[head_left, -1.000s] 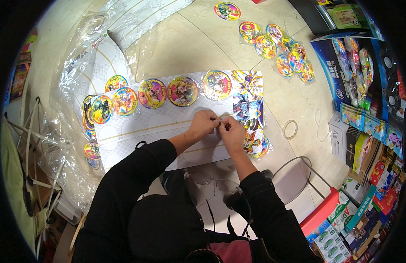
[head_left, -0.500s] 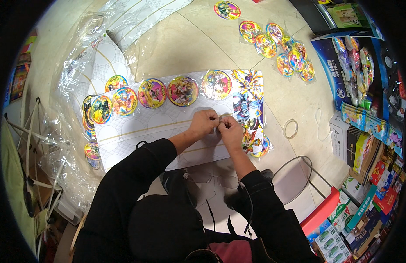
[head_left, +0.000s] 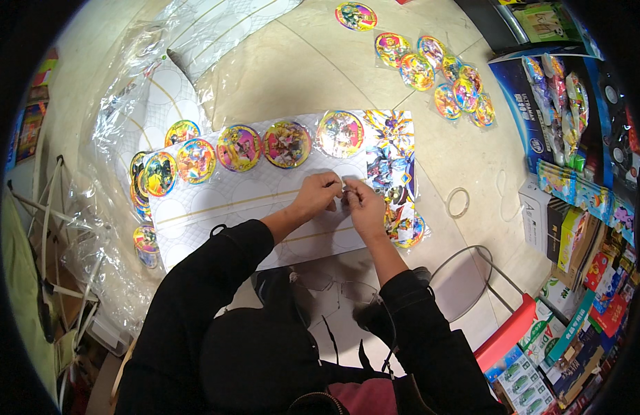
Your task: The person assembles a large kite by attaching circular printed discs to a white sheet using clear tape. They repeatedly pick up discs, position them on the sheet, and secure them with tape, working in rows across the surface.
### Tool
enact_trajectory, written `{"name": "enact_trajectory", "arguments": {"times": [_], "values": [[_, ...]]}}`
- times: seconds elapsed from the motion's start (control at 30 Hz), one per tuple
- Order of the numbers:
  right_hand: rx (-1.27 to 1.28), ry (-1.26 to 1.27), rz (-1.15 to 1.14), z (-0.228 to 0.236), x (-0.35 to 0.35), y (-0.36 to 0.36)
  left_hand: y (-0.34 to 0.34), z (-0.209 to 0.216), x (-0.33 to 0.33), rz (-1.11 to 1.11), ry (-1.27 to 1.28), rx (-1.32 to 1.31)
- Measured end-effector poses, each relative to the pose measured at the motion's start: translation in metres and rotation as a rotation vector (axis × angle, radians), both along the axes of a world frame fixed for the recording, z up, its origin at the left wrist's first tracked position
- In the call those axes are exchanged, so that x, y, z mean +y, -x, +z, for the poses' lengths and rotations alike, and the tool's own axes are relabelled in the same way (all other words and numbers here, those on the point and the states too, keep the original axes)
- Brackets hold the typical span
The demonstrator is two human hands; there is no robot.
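1. The left hand [head_left: 318, 196] and the right hand [head_left: 365, 206] met over a white board [head_left: 195, 238], fingertips nearly touching.
2. The right hand's thumb and fingers were pinched on a small dark piece [head_left: 346, 196], which sat between the 2 hands, above the right half of the board.
3. The left hand's fingers were bent in close beside that piece; whether they gripped it too could not be told, as the spot was too small and partly covered.
4. The board lay on the tiled floor [head_left: 313, 76], printed with pale circles and gold lines, with a bright picture strip [head_left: 390, 149] at its right end.
5. 5 round, colourful discs [head_left: 286, 144] ran in a row along its far edge.
6. Another disc [head_left: 408, 232] lay at the near right corner, and 1 more [head_left: 145, 245] at the left edge.
7. A loose cluster of discs [head_left: 465, 93] lay farther off to the right, well apart from the board.
8. Clear plastic sheeting [head_left: 105, 228] lay crumpled on the left; a pale ring [head_left: 449, 207] lay on the right.
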State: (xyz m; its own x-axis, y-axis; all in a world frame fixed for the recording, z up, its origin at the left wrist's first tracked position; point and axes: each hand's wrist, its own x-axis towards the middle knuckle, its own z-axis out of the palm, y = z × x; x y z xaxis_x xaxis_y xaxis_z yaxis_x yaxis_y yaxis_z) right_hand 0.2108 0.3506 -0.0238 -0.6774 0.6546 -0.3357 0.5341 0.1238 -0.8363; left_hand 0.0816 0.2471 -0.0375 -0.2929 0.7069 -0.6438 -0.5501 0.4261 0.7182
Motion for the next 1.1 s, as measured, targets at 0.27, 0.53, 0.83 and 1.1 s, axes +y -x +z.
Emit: {"name": "enact_trajectory", "arguments": {"times": [0.27,0.53,0.83,1.1], "values": [[-0.186,-0.129,0.078,0.005,-0.003,0.004,-0.002,0.006,0.000,0.010,0.010,0.095],[-0.160,-0.220,-0.013,-0.003,0.004,0.000,-0.006,-0.001,-0.004,-0.030,-0.041,0.170],[-0.236,-0.197,-0.033,0.003,0.008,0.005,-0.012,-0.005,-0.009,-0.162,-0.243,0.865],[-0.228,-0.528,0.246,0.019,0.015,0.004,-0.008,-0.005,0.009,-0.351,-0.073,0.928]]}}
